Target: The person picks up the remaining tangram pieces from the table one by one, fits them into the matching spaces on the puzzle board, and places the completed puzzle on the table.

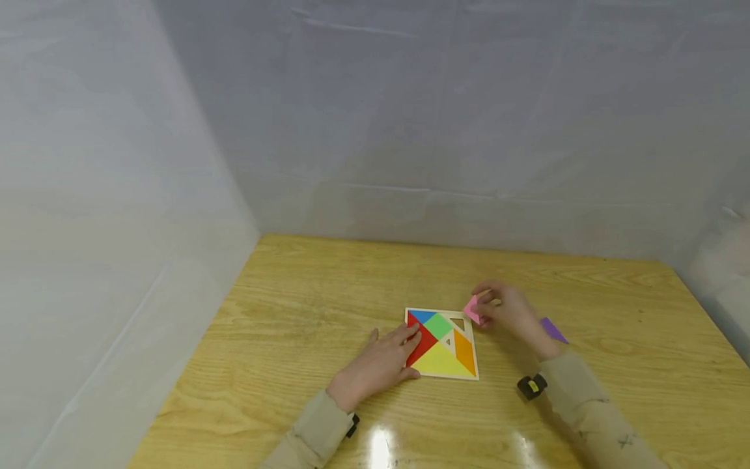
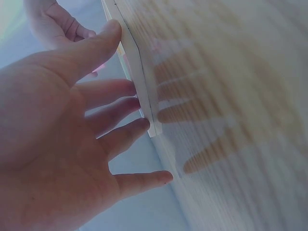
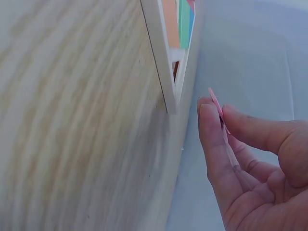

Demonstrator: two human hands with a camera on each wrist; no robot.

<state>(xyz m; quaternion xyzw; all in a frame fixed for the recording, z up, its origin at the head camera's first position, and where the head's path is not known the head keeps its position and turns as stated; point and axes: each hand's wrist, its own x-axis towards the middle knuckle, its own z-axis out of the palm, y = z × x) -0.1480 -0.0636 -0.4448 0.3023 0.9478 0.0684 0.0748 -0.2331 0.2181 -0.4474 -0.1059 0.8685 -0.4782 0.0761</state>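
Observation:
A wooden tangram board (image 1: 474, 352) lies flat on the table, holding a blue piece (image 1: 419, 316), a green square (image 1: 438, 327), a red triangle (image 1: 423, 339), a yellow triangle (image 1: 442, 362) and an orange parallelogram (image 1: 465, 355). Two bare recesses show at its right side. My left hand (image 1: 377, 363) rests at the board's left edge, its spread fingers reaching over the red triangle. Thumb and fingers of my right hand (image 1: 508, 312) pinch a pink triangle (image 1: 472, 309), tilted up beside the board's far right corner. In the right wrist view this pink piece (image 3: 216, 103) appears edge-on.
A purple piece (image 1: 553, 330) lies on the wooden table (image 1: 305, 299), right of the board and partly behind my right wrist. Grey-white sheeting (image 1: 439, 130) rises behind the table and along its sides. Small black devices (image 1: 532, 387) are strapped to both wrists.

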